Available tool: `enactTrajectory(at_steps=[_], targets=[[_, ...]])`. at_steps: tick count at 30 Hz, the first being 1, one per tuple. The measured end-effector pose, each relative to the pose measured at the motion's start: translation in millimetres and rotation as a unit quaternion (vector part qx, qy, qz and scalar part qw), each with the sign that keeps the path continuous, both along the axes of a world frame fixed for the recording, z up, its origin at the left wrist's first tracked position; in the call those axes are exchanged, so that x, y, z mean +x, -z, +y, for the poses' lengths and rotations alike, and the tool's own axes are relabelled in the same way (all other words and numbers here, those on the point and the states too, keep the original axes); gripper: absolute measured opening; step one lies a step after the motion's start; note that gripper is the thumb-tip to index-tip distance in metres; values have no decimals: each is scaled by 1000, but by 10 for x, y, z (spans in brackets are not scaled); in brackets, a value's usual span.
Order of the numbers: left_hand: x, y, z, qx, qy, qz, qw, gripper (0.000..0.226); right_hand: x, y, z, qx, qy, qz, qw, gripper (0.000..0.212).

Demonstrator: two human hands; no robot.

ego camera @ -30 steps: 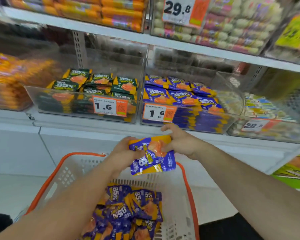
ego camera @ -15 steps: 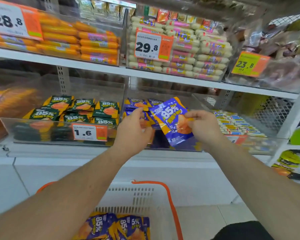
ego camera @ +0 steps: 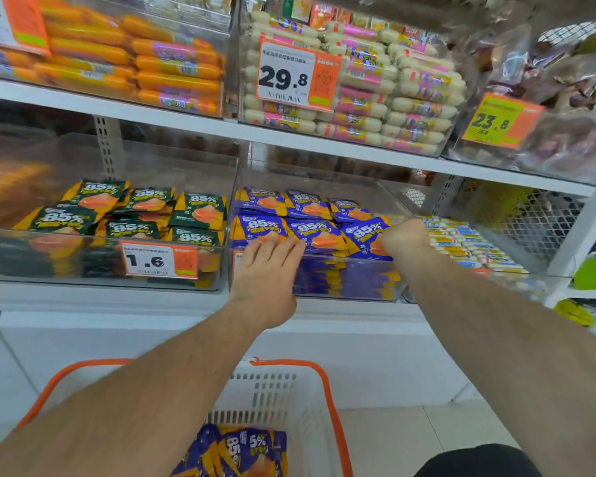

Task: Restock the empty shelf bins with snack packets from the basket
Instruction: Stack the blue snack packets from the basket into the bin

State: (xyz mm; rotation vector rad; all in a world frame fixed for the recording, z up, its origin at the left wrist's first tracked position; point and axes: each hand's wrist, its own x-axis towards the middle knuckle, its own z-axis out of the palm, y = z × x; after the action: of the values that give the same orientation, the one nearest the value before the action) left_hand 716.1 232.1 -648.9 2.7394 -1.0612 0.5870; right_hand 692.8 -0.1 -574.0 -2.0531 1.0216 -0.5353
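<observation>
Green packet bin (ego camera: 49, 256): clear plastic, well stocked with green snack packets (ego camera: 131, 228), price tag 1.6 on its front wall. No hand is at it.

Purple packet bin (ego camera: 324, 294): clear plastic, next to the right, packed in layers with purple snack packets (ego camera: 310, 204) up to about the front rim. Both hands work here.

Left hand (ego camera: 265, 273): reaches over the front rim, fingers straight and spread, the tips lying flat on the front-left purple packet. It pinches nothing; it appears to be pressing or levelling the row.

Right hand (ego camera: 405, 235): at the front-right corner of the same bin, fingers curled down on the front-right purple packet (ego camera: 365, 235). Whether it grips the packet's edge or only pushes it down cannot be told, since the fingertips are hidden behind the knuckles.

Basket (ego camera: 324, 383): white with orange handles, below the shelf between the forearms, with more purple packets (ego camera: 245, 449) lying loose inside.

Handling, judged: the packets look like thin, glossy film pouches, light and limp, so they will slide on one another and buckle if taken at the middle. The sealed edge or a corner is the surer hold, pinched between thumb and fingers; then laid flat and patted down. Crushing risk appears low, but a tall stack may slip forward over the rim.
</observation>
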Motion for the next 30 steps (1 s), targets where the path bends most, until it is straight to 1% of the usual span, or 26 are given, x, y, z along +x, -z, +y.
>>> enactTrajectory(at_steps=[2, 4, 5, 7, 8, 11, 17, 20, 21, 22, 23, 24, 25, 26, 27, 28, 30], targets=[[11, 15, -2, -3, 3, -10, 1000, 83, 24, 3, 32, -67, 41, 43, 996, 26], [18, 21, 0, -11, 5, -18, 1000, 82, 21, 18, 115, -120, 29, 75, 990, 11], [19, 21, 4, -14, 6, -21, 1000, 82, 37, 47, 129, -141, 24, 97, 985, 9], [14, 14, 7, -14, 7, -18, 1000, 81, 31, 77, 161, -149, 47, 122, 980, 23], [10, 11, 7, -13, 7, -16, 1000, 81, 27, 93, 165, -154, 53, 124, 979, 25], [0, 0, 3, -7, 0, -14, 1000, 80, 40, 132, 110, -167, 55, 135, 975, 24], [-3, -17, -2, 6, -3, -3, 1000, 81, 2, 121, 71, -178, 10, 166, 970, 19], [6, -28, -9, 11, 1, 3, 1000, 82, -45, 109, 81, -179, 9, 177, 968, 23], [8, -37, -12, 11, 2, 8, 1000, 83, -61, 131, 88, -201, 17, 162, 966, 24], [4, -39, -11, 5, 6, 16, 1000, 83, -88, 164, 115, -252, 25, 120, 960, 24], [-3, -21, 1, -10, 14, 23, 1000, 84, -114, 220, 152, -324, 21, 47, 945, 23], [-17, 28, 26, -39, 29, 21, 999, 83, -147, 282, 226, -403, -6, -44, 914, 24], [-49, 106, 69, -82, 54, 7, 995, 81, -179, 365, 340, -463, -48, -131, 875, 25], [-98, 215, 138, -123, 81, -3, 989, 78, -217, 473, 481, -491, -100, -198, 843, 22], [-159, 338, 232, -157, 103, 0, 982, 75, -256, 593, 645, -491, -155, -234, 825, 19], [-210, 510, 340, -178, 113, 17, 977, 70, -293, 732, 815, -472, -209, -243, 821, 16], [-300, 884, 588, -185, 93, 80, 975, 63, -333, 1061, 1118, -421, -299, -206, 831, 17]])
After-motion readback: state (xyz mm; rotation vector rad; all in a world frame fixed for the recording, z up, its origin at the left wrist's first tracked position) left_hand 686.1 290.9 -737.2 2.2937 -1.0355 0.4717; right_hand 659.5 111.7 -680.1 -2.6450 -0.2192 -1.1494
